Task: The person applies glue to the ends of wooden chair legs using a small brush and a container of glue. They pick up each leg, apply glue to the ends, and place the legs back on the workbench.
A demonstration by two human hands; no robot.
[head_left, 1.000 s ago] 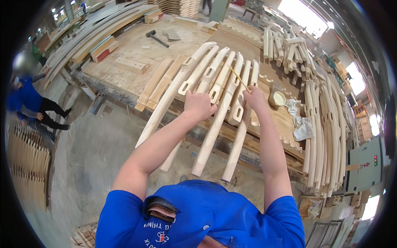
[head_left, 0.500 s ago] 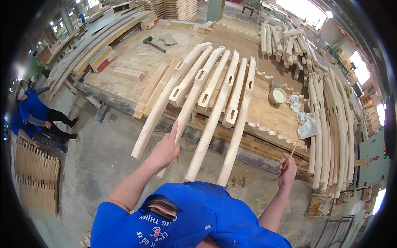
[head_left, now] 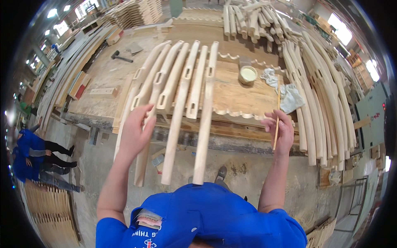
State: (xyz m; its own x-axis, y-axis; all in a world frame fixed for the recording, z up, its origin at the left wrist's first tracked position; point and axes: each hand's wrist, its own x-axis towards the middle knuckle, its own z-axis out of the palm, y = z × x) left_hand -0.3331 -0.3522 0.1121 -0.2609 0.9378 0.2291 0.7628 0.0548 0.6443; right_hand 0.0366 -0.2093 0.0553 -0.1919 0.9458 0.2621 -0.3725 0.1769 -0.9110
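Note:
Several pale wooden chair-leg-like pieces (head_left: 203, 120) with oblong slots lie side by side on the workbench, some overhanging its front edge. My left hand (head_left: 137, 129) is over the slotted pieces at the left, thumb and fingers apart; whether it touches the wood is hard to tell. In my right hand (head_left: 283, 133) is a thin wooden stick (head_left: 277, 120), held upright between thumb and fingers in front of the bench's right part. Beyond it are a crumpled white cloth (head_left: 292, 98) and a round tub of pale paste (head_left: 248, 75).
More slotted pieces (head_left: 316, 111) are stacked along the right, with a heap of rods (head_left: 252, 20) behind. A black-headed mallet (head_left: 121, 57) and a wooden block (head_left: 103, 92) lie on the workbench (head_left: 93, 105). Co-workers in blue (head_left: 31, 146) stand at far left.
My view has shifted, and the bench pieces now appear further left. My left hand's pointing finger has drawn back into a looser spread. My right hand has risen, its stick now more upright.

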